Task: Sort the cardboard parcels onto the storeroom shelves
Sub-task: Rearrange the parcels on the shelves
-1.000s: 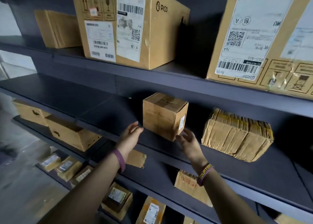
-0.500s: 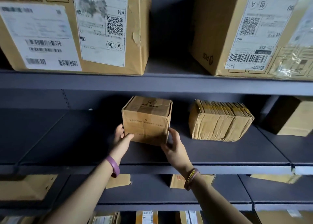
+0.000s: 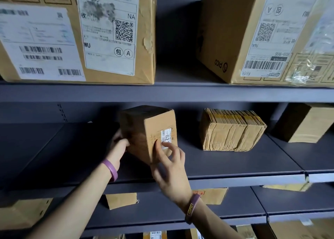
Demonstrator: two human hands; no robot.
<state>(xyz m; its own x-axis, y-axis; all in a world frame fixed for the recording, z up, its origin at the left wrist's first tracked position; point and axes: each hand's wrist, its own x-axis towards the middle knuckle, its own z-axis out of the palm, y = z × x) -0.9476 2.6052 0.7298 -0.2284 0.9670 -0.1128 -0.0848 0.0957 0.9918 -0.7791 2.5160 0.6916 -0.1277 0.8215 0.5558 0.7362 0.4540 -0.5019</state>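
Here, on the dark grey metal middle shelf [image 3: 235, 168], a small brown cardboard parcel [image 3: 148, 132] sits turned corner-forward near the front edge, the left hand [image 3: 118, 144] gripping its left side and the right hand [image 3: 169, 159] fingers pressing its labelled face, seemingly to square it.

A storeroom: dark metal shelves [image 3: 180, 92] in tiers carry cardboard parcels [image 3: 233, 130] with barcoded shipping labels [image 3: 108, 31].
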